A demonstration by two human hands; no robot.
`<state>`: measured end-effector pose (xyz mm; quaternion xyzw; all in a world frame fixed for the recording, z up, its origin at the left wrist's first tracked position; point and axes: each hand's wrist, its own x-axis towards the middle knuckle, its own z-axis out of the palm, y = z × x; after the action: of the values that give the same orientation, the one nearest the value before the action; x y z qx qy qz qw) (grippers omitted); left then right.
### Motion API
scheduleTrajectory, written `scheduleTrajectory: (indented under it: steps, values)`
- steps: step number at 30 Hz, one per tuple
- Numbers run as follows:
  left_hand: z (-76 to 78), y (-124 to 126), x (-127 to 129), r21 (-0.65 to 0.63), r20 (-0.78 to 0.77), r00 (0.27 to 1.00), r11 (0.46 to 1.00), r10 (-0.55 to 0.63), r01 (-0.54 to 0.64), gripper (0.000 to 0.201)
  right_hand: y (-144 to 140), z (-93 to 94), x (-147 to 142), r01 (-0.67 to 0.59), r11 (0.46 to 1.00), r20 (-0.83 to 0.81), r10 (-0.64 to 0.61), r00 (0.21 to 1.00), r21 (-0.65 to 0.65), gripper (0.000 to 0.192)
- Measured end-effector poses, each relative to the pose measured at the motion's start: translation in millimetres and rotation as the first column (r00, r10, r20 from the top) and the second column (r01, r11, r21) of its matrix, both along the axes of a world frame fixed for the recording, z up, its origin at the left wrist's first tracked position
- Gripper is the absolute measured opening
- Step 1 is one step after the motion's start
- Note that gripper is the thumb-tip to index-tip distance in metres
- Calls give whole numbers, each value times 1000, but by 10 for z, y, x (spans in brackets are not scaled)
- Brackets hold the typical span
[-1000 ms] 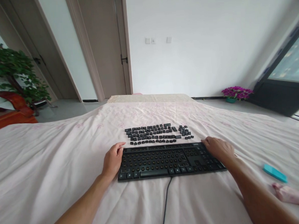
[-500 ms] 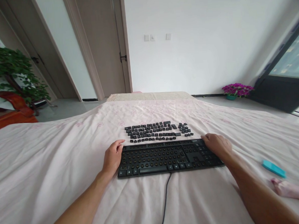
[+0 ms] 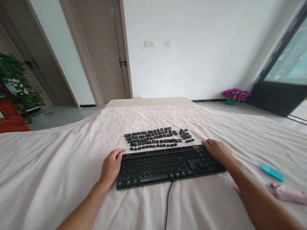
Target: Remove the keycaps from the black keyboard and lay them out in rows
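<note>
A black keyboard (image 3: 162,166) with most keycaps removed lies on a pale pink sheet (image 3: 55,169). My left hand (image 3: 110,166) grips its left end, the thumb on the top edge. My right hand (image 3: 218,151) rests on its right end over the number pad, which still has its keys. Several loose black keycaps (image 3: 157,138) are laid out in rows just beyond the keyboard. The keyboard's black cable (image 3: 166,208) runs toward me.
A teal flat tool (image 3: 272,172) and a crumpled pink cloth (image 3: 290,194) lie on the sheet at the right. A green plant (image 3: 8,80) on red furniture stands at left, purple flowers (image 3: 235,95) by the far wall, doors behind.
Both hands stay on the keyboard's ends. The whole scene has shifted slightly left and down in view as my head turned; the keyboard has barely moved.
</note>
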<state>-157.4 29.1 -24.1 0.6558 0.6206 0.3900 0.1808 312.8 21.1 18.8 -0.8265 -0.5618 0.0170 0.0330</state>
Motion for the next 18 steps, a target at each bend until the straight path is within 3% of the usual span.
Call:
scheduleTrajectory:
  steps: [18]
  values:
    - [2, 3, -8, 2, 14, 1000, 1000, -15, 15, 31, 66, -125, 100, -12, 1000, -28, 12, 1000, -14, 55]
